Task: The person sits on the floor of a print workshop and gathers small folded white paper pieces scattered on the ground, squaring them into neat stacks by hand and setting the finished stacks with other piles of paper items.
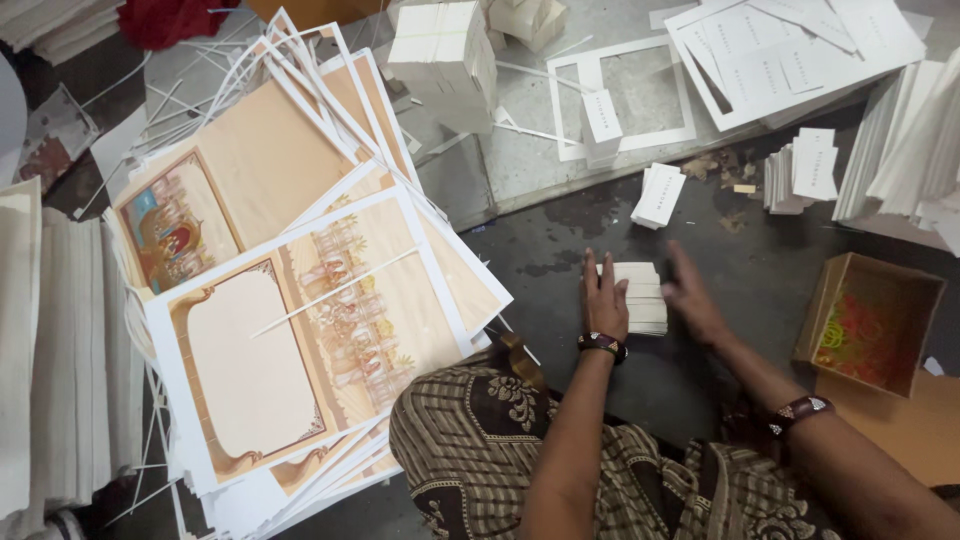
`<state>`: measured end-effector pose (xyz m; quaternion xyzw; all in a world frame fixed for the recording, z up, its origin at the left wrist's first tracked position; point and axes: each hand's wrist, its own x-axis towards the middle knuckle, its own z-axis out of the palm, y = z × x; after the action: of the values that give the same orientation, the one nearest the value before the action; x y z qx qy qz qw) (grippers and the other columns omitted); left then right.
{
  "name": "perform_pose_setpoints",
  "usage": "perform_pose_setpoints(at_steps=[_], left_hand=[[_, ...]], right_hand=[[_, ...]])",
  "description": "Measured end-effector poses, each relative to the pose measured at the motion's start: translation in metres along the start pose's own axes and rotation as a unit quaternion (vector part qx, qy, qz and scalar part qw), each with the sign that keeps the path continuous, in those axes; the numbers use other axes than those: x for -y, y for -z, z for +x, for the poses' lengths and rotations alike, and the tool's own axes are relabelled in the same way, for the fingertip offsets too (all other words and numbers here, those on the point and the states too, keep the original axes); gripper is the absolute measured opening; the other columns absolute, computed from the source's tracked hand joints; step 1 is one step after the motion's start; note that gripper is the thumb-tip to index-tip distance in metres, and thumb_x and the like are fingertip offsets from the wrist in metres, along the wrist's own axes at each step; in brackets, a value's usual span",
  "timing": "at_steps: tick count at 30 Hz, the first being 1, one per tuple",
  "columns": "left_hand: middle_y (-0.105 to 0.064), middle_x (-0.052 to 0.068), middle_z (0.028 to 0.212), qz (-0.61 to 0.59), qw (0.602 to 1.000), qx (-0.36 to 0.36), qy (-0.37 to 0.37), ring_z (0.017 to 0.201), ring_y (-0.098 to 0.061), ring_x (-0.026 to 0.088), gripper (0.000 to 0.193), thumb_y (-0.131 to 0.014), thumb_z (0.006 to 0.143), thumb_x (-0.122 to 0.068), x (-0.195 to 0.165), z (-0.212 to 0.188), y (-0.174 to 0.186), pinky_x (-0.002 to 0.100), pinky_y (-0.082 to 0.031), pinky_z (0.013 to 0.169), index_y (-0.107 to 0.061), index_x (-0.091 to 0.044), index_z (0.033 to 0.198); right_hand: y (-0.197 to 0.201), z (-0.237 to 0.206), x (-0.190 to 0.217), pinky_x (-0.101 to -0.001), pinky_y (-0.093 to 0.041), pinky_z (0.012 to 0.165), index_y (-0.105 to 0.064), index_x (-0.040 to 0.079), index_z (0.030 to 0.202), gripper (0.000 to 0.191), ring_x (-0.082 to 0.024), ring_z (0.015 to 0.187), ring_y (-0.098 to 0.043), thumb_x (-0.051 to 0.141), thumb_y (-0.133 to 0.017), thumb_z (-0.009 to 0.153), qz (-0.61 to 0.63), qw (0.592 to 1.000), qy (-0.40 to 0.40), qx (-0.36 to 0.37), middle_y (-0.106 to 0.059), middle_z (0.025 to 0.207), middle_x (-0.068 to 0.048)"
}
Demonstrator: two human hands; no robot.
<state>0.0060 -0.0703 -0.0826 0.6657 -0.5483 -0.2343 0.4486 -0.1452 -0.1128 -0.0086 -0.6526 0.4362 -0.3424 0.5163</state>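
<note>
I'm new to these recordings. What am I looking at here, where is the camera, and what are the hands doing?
There is no machine: a person's head-worn camera looks down at their own two bare hands. The left hand and right hand press either side of a small stack of white cards on the dark floor. To the left lies a pile of large printed sheets with white borders. More white card stacks lie beyond, and an open cardboard box of coloured rubber bands sits at right.
</note>
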Motion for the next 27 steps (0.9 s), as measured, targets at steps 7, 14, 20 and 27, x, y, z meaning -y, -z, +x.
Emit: perform_pose_setpoints(at_steps=[7, 14, 20, 27], left_hand=[[-0.023, 0.025, 0.170, -0.171, 0.985, 0.001, 0.000, 0.158, -0.023, 0.041, 0.064, -0.042, 0.109, -0.033, 0.015, -0.006, -0.003, 0.044, -0.021, 0.127, -0.026, -0.001, 0.162], [-0.046, 0.023, 0.156, -0.141, 0.989, -0.014, 0.035, 0.142, -0.048, 0.040, 0.047, -0.052, 0.105, -0.021, -0.004, -0.006, 0.000, 0.043, -0.041, 0.115, -0.052, -0.005, 0.149], [-0.052, 0.022, 0.142, -0.112, 0.993, -0.018, 0.014, 0.130, -0.054, 0.040, 0.042, -0.057, 0.102, -0.010, -0.009, -0.005, 0.002, 0.044, -0.045, 0.109, -0.057, -0.007, 0.144], [-0.052, 0.023, 0.143, -0.102, 0.994, -0.029, 0.009, 0.131, -0.053, 0.042, 0.042, -0.059, 0.101, -0.011, -0.011, -0.003, -0.002, 0.047, -0.043, 0.110, -0.059, -0.007, 0.142]], right_hand=[[-0.042, -0.013, 0.005, -0.0348, -0.007, 0.128, -0.015, -0.003, 0.163, 0.072, -0.025, 0.162, -0.010, 0.017, -0.035, 0.097, 0.151, 0.986, 0.021, -0.072, -0.016, 0.175, -0.014], [-0.029, -0.001, 0.002, -0.0348, -0.030, 0.121, -0.035, -0.002, 0.156, 0.059, -0.024, 0.147, -0.041, 0.016, -0.042, 0.100, 0.147, 0.977, -0.028, -0.153, -0.043, 0.158, -0.015], [0.012, 0.071, 0.025, -0.0410, -0.051, 0.099, -0.049, -0.001, 0.142, 0.064, -0.032, 0.115, -0.061, 0.028, -0.071, 0.089, -0.085, 0.949, -0.119, -0.278, -0.059, 0.128, -0.018], [0.003, 0.133, 0.077, -0.0549, -0.048, 0.098, -0.040, -0.007, 0.139, 0.093, -0.048, 0.123, -0.056, 0.046, -0.085, 0.077, -0.356, 0.893, -0.210, -0.178, -0.049, 0.141, -0.032]])
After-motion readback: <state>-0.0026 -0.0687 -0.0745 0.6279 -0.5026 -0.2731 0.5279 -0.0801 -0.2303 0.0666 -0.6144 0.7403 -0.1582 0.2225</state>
